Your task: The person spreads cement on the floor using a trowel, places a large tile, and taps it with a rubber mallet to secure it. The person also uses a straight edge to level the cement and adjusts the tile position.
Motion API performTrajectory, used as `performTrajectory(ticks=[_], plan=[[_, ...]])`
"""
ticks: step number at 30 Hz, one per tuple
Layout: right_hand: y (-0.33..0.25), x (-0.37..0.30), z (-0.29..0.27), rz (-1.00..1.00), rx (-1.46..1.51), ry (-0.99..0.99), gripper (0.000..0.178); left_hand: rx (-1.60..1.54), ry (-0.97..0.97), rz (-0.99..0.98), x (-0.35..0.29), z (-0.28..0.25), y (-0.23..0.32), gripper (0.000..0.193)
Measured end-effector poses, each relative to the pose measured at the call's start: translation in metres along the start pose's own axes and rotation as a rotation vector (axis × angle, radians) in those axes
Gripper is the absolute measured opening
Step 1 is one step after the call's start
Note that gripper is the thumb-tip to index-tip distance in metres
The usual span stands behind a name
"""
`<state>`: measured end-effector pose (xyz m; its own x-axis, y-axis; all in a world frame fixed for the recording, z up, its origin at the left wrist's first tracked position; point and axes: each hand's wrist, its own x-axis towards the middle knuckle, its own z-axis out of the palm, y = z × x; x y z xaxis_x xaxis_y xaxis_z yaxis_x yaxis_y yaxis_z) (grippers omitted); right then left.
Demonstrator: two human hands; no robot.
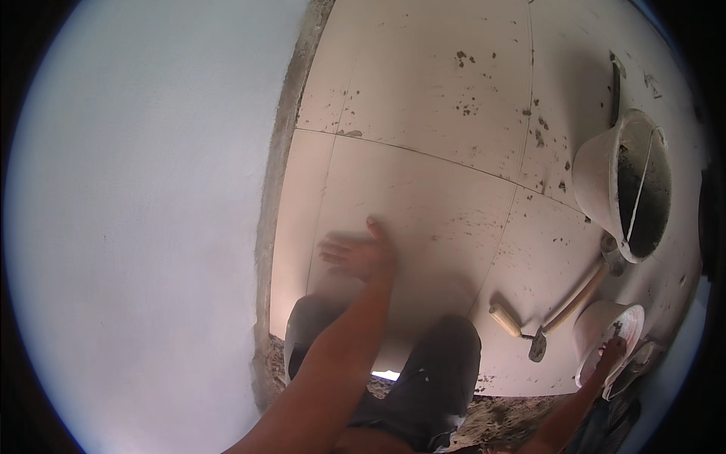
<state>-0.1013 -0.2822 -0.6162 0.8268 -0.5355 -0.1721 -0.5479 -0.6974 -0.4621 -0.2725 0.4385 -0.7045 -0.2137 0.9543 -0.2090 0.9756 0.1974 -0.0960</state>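
My left hand (355, 253) lies flat on a large pale floor tile (423, 204) close to the wall, fingers spread and pointing left; it is blurred and holds nothing. My right hand (612, 352) reaches to the lower right and rests on the rim of a small white bowl (597, 329); its fingers are too small to read. Between the two hands lies a trowel (522, 333) with a short wooden handle. Beside the trowel, a long-handled mallet (578, 295) rests on the tile. My knees in dark trousers (446, 363) are on the tile's near edge.
A white plastered wall (136, 227) fills the left, with a rough grey strip (283, 151) at its foot. A large white bucket (597, 174) with dark mortar inside stands at the right. The tiles are speckled with mortar. Bare mortar bed (499, 412) shows below the tile edge.
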Motion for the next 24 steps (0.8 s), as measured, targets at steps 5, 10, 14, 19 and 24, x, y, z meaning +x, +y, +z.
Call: performTrajectory(ticks=[5, 10, 14, 19, 24], plan=[[-0.246, -0.154, 0.022, -0.422, 0.107, 0.111, 0.036, -0.049, 0.120, 0.008, -0.003, 0.003, -0.005, 0.104], [-0.357, -0.225, 0.156, -0.605, 0.331, -0.506, 0.011, -0.025, 0.115, -0.012, -0.001, 0.016, 0.002, 0.106], [-0.400, -0.228, 0.251, -0.961, 0.135, -0.509, 0.005, -0.029, 0.050, 0.003, -0.001, 0.009, -0.001, 0.107], [-0.411, -0.217, 0.293, -1.158, -0.113, -0.543, 0.007, -0.045, -0.005, -0.001, 0.004, 0.006, -0.004, 0.108], [-0.422, -0.216, 0.294, -1.185, -0.162, -0.675, 0.010, -0.054, -0.023, 0.000, 0.007, 0.006, -0.006, 0.109]])
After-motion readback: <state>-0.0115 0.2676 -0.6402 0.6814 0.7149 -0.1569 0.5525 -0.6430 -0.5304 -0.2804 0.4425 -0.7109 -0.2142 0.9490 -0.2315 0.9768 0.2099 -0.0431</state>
